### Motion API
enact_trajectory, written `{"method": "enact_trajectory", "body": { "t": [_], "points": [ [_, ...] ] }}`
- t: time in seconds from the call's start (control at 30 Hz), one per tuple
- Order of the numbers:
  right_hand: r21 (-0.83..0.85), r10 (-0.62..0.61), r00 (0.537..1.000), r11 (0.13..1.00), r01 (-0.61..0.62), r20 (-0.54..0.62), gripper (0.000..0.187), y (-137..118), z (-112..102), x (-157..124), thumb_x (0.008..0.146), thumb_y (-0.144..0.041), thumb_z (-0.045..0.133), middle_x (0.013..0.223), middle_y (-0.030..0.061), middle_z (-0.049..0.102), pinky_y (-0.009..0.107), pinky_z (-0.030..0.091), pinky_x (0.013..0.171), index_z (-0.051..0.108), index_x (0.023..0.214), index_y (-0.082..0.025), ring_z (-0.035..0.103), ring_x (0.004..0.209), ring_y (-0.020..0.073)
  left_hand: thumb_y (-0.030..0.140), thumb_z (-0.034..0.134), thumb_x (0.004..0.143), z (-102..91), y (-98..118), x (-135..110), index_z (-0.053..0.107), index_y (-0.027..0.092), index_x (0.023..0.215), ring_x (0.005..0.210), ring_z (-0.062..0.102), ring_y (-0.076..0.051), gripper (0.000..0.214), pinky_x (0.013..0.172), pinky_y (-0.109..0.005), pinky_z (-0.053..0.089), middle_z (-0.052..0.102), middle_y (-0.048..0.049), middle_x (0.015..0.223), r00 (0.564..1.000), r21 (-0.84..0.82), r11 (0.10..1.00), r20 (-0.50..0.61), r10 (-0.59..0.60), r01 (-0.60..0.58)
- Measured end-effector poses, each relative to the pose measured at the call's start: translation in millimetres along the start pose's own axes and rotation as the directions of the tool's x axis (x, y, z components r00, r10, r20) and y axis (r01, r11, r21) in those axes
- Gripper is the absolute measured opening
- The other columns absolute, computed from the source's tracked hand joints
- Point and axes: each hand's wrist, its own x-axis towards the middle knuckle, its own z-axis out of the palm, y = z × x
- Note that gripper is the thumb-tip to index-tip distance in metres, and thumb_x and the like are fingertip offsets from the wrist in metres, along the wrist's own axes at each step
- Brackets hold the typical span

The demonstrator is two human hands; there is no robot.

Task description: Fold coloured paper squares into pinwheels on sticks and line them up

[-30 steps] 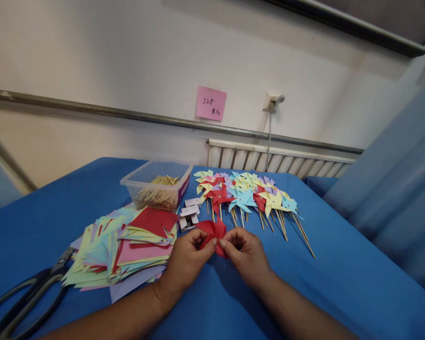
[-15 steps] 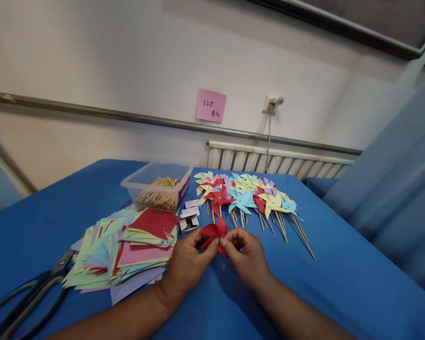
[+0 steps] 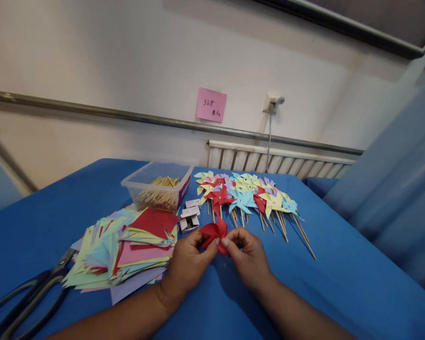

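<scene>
**Once spread wider between the fingertips, now bunched toward its centre**

Pinched from both sides: red paper pinwheel (image 3: 213,232), low over the middle of the table (image 3: 340,278). Gripped by left hand (image 3: 187,260) from 9 o'clock and right hand (image 3: 248,259) from 3 o'clock. Both narrowed onto the paper, thumb and forefinger tips nearly meeting at its lower edge.

Against a second ago: less red sheet hanging below the fingertips, with the flaps drawn up and in, rounder and tighter. Otherwise hardly shifted, with the same spot, the same two-sided pinch and forearms coming in from 6 o'clock. Judged from that, shaping of the flaps under way rather than finished. No stick visible on it, though the centre is partly hidden by fingers.

Unmoved around the hands:
- At 9 o'clock, just beside the left hand: loose stack of coloured paper squares (image 3: 127,243), red one on top.
- At 8 o'clock, near the table edge: large scissors (image 3: 28,297).
- At 11 o'clock: clear tub of wooden sticks (image 3: 159,189).
- Between the tub and the red paper: small white boxes (image 3: 189,215).
- From 12 to 2 o'clock: finished pinwheels (image 3: 248,196) lying on their sticks.
</scene>
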Motion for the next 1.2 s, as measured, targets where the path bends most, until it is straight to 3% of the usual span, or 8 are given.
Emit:
{"method": "enact_trajectory", "body": {
  "t": [0.13, 0.23, 0.3, 0.37, 0.53, 0.7, 0.9, 1.2],
  "points": [
    [-0.058, -0.061, 0.998, 0.996, 0.060, -0.010, 0.012, -3.3, -1.3, -0.6, 0.078, -0.023, 0.060, 0.063, -0.0011, 0.057, 0.024, 0.042, 0.060, 0.060, 0.068, -0.017, 0.051, 0.060, 0.0123, 0.028, 0.062, 0.074, -1.4, 1.8, -1.5, 0.068, 0.019, 0.079, 0.069, 0.065, -0.017, 0.012, 0.066, -0.026, 0.050, 0.072, -0.0004, 0.075, 0.999, 0.011, 0.999, 0.014, 0.031, -0.031],
    [-0.083, -0.155, 0.986, 0.985, 0.149, -0.061, 0.011, -5.2, -1.5, 0.2, 0.076, -0.022, 0.064, 0.084, 0.0034, 0.060, 0.029, 0.042, 0.080, 0.062, 0.065, -0.018, 0.056, 0.083, 0.0167, 0.027, 0.063, 0.074, -2.0, 2.7, -1.7, 0.069, 0.019, 0.083, 0.072, 0.066, -0.017, 0.014, 0.068, -0.026, 0.049, 0.073, -0.0005, 0.078, 0.999, 0.007, 0.999, 0.019, 0.043, -0.043],
    [-0.022, -0.131, 0.989, 0.991, 0.130, -0.071, 0.012, -4.5, -0.5, 1.0, 0.074, -0.025, 0.066, 0.097, 0.0060, 0.060, 0.033, 0.039, 0.089, 0.063, 0.065, -0.018, 0.055, 0.096, 0.0197, 0.027, 0.062, 0.074, -2.2, 2.5, -1.4, 0.069, 0.020, 0.086, 0.075, 0.066, -0.018, 0.015, 0.071, -0.026, 0.050, 0.073, -0.0005, 0.082, 0.998, -0.009, 0.999, 0.029, 0.047, -0.047],
    [0.104, -0.056, 0.998, 0.993, 0.060, -0.043, 0.016, -2.2, 1.6, 1.8, 0.074, -0.030, 0.067, 0.096, 0.0066, 0.062, 0.033, 0.042, 0.085, 0.061, 0.066, -0.017, 0.057, 0.090, 0.0193, 0.027, 0.062, 0.075, -2.2, 1.8, -1.0, 0.069, 0.020, 0.088, 0.078, 0.067, -0.018, 0.016, 0.073, -0.026, 0.049, 0.073, -0.0002, 0.084, 0.998, -0.025, 0.999, 0.046, 0.047, -0.045],
    [0.370, 0.075, 0.997, 0.925, -0.080, 0.026, 0.030, 4.4, 8.4, 3.9, 0.066, -0.041, 0.074, 0.065, -0.0010, 0.058, 0.024, 0.044, 0.057, 0.054, 0.068, -0.018, 0.054, 0.058, 0.0117, 0.028, 0.062, 0.074, -2.7, 2.3, 0.1, 0.069, 0.020, 0.083, 0.076, 0.067, -0.018, 0.015, 0.071, -0.026, 0.050, 0.074, -0.0006, 0.081, 0.998, -0.044, 0.999, 0.056, 0.010, -0.008],
    [0.500, 0.143, 0.990, 0.856, -0.132, 0.016, 0.041, 5.6, 12.9, 5.2, 0.059, -0.041, 0.079, 0.077, 0.0011, 0.065, 0.026, 0.049, 0.060, 0.055, 0.086, -0.021, 0.061, 0.063, 0.0138, 0.028, 0.064, 0.072, -3.1, 2.8, 0.0, 0.070, 0.020, 0.085, 0.076, 0.067, -0.019, 0.016, 0.071, -0.026, 0.051, 0.074, -0.0010, 0.082, 0.999, -0.084, 0.996, 0.054, -0.004, 0.009],
    [0.560, 0.151, 0.980, 0.805, -0.198, 0.129, 0.042, 3.8, 11.7, 5.1, 0.062, -0.038, 0.079, 0.080, 0.0045, 0.069, 0.029, 0.050, 0.071, 0.060, 0.094, -0.018, 0.065, 0.072, 0.0166, 0.029, 0.064, 0.073, -3.4, 0.9, -1.2, 0.070, 0.020, 0.090, 0.080, 0.068, -0.020, 0.020, 0.074, -0.029, 0.051, 0.075, -0.0031, 0.087, 0.998, -0.113, 0.993, 0.068, -0.015, 0.023],
    [0.526, 0.120, 0.987, 0.835, -0.158, 0.106, 0.028, 6.7, 9.1, 5.1, 0.062, -0.036, 0.080, 0.068, -0.0001, 0.067, 0.023, 0.045, 0.058, 0.067, 0.079, -0.017, 0.057, 0.059, 0.0113, 0.032, 0.063, 0.074, -5.2, 5.2, -2.6, 0.066, 0.018, 0.078, 0.072, 0.065, -0.019, 0.015, 0.068, -0.029, 0.050, 0.071, -0.0020, 0.076, 0.997, -0.052, 0.998, 0.071, -0.032, 0.036]
  ]
}}
